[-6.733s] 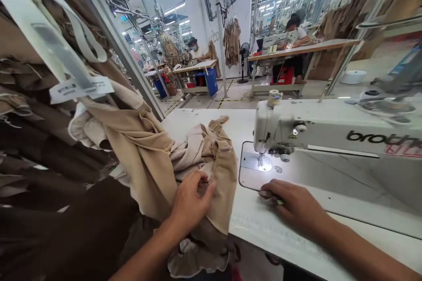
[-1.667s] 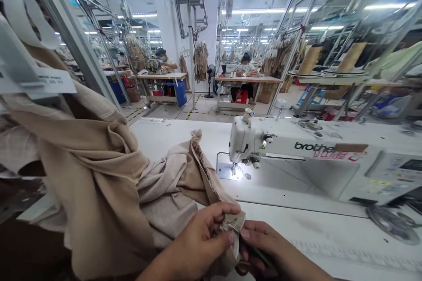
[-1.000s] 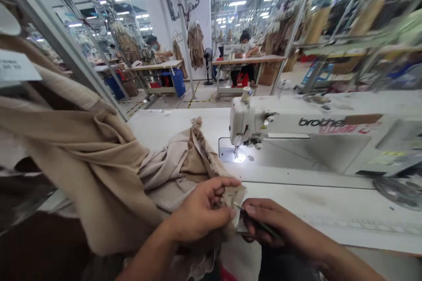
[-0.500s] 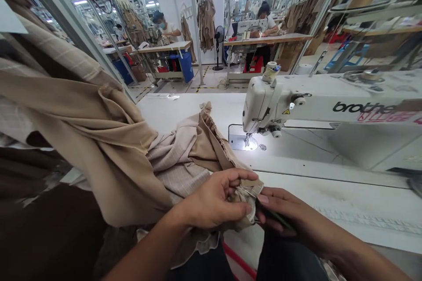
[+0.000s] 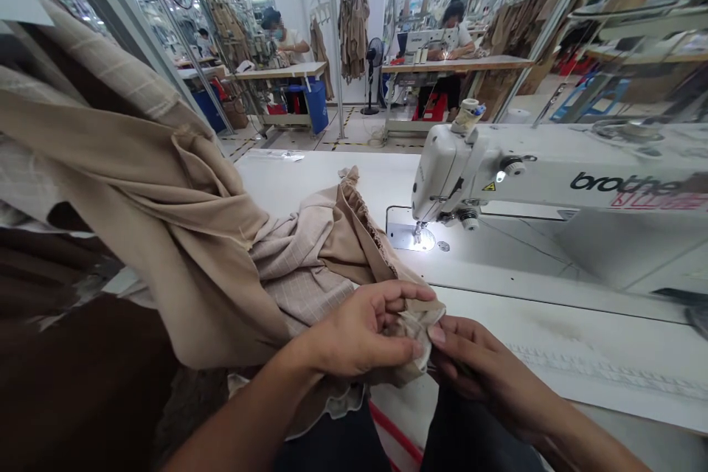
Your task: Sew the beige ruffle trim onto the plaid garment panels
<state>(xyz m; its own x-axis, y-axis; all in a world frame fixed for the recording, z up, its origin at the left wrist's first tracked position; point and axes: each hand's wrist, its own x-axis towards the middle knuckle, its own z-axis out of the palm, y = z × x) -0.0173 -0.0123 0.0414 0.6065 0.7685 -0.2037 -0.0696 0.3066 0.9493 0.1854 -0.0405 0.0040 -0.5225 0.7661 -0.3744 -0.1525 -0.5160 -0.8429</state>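
From beside the bench, the person's left hand (image 5: pixel 359 332) is clenched on a small folded corner (image 5: pixel 423 316) of a beige garment (image 5: pixel 221 258), thumb on top and fingers curled beneath it, right at the near edge of the white sewing table (image 5: pixel 553 339). The right hand (image 5: pixel 481 376) sits just at 4 o'clock of that pinch, thumb tip touching the corner's edge. Its fingers are curled, but I cannot tell whether they grip anything, for the palm is turned away. The bulk of the garment lies off at 10 o'clock from the pinch, heaped on the table and draping up and away to the left. Its gathered edge (image 5: pixel 368 225) runs long from the pinch toward 11 o'clock, so the left hand is the nearer to the cloth. The Brother sewing machine (image 5: pixel 553 177) stands at 1 o'clock of the hands, its lit needle plate (image 5: pixel 412 237) well apart from the pinched corner. At the far tables two other people (image 5: pixel 453 18) sit at their own machines, near a blue bin (image 5: pixel 318 107).
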